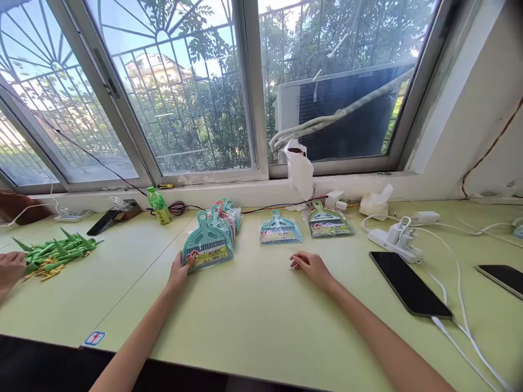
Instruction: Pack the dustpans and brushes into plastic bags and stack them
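My left hand (180, 272) grips the lower left edge of a packaged teal dustpan and brush set (207, 247). That set leans at the front of a row of similar packs, among them a red one (229, 213). My right hand (309, 267) rests on the table with its fingers loosely curled, and I make out nothing in them. Beyond it lie a blue packaged dustpan set (280, 228) and a green packaged dustpan set (327, 220), side by side and apart from the row.
At the far left another person's hand (11, 269) is beside a heap of green cone-shaped pieces (61, 250). A green bottle (159, 206) stands near the window wall. On the right are a power strip (394, 245), a charging phone (408, 283) and white cables (460, 272).
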`<state>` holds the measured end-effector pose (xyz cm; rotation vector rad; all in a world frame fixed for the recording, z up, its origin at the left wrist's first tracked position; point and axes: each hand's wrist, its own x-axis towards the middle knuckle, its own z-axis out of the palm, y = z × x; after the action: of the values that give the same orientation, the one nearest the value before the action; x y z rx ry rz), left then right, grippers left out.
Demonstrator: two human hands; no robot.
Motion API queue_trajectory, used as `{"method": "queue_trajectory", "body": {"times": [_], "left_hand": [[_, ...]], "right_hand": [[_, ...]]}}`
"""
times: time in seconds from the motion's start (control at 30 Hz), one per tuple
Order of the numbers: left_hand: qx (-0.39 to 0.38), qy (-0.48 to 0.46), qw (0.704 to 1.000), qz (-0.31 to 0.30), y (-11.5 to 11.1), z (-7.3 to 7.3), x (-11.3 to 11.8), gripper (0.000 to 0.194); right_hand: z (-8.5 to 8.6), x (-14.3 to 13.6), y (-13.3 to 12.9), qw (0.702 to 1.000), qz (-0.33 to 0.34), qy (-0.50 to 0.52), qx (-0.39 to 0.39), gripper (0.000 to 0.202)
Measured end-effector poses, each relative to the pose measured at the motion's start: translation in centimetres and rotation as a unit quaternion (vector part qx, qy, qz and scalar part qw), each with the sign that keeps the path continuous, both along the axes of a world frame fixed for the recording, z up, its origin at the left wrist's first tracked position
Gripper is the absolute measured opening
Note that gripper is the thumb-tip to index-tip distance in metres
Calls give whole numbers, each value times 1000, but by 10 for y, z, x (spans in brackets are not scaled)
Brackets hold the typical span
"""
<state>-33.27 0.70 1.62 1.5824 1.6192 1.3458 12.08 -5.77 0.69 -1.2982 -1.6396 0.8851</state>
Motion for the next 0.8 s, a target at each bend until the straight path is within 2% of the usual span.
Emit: {"method": "queue_trajectory", "body": {"times": [0.17, 0.27, 0.37, 0.5, 0.57, 0.7, 0.8], "left_hand": [[3, 211, 974, 87, 28, -7, -4, 56], [32, 259, 955, 140, 43, -10, -6, 53], [61, 256, 949, 177, 56, -15, -7, 51], [53, 210, 968, 126, 62, -21, -6, 57], [76, 207, 968, 116, 60, -22, -2, 64], [183, 307, 926, 121, 46, -16, 14, 57], [219, 396, 888, 87, 36, -13, 28, 47]], "right_hand": [[0, 1, -1, 1000, 4, -1, -2, 37], [0, 1, 0, 1000, 5, -6, 0, 37], [0, 0, 0, 1000, 5, -16, 2, 36], [0, 0, 1, 999, 3, -31, 6, 34], [0, 0, 1, 999, 4, -36, 8, 34], [1, 0, 0, 999, 8, -37, 6, 34], [2, 1, -1, 999, 5, -42, 12, 34]]}}
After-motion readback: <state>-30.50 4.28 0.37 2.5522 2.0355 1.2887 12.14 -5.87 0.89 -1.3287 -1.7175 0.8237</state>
